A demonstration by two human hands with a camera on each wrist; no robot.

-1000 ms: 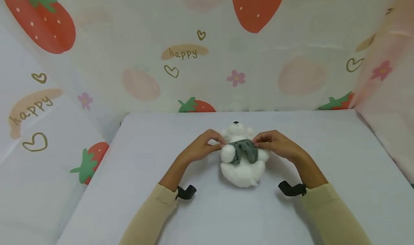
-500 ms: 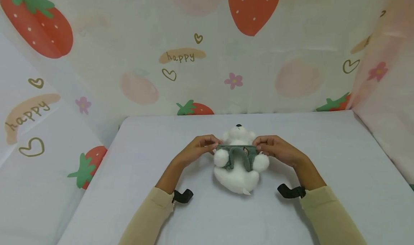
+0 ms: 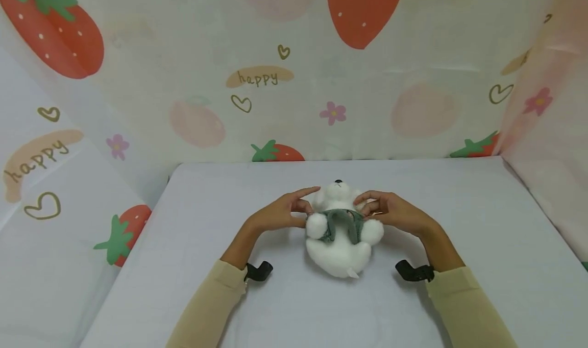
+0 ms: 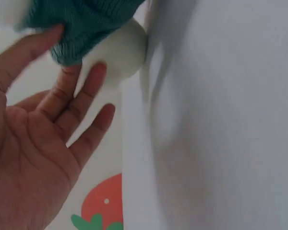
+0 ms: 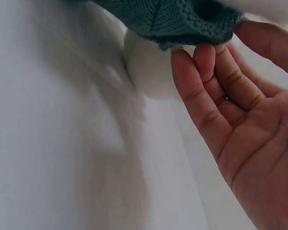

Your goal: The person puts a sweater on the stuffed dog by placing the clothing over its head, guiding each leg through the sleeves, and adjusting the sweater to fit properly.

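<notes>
A white plush bear (image 3: 339,261) with a black nose lies on its back, head toward the far edge. Around its upper body is a green knitted sweater (image 3: 341,217), its arms sticking out at both sides. My left hand (image 3: 281,211) is at the bear's left side in the head view, fingers spread. In the left wrist view, fingertips of that hand (image 4: 36,139) reach the hem of the sweater (image 4: 89,28). Opposite, my right hand (image 3: 398,213) touches the sweater; in the right wrist view its fingers (image 5: 197,91) and thumb lie along the knitted edge (image 5: 182,28).
The bear lies on a white-covered table (image 3: 294,307). Behind stands a backdrop (image 3: 367,72) printed with strawberries, hearts and flowers, continuing along both sides. A black wrist mount (image 3: 260,271) sticks inward from the left sleeve, another mount (image 3: 413,271) from the right.
Half a second ago both hands pinched the sweater's top edge and stretched it taut. Now the edge sags back against the bear, and the fingers have loosened and spread. Earlier, the bear moved slightly nearer.
</notes>
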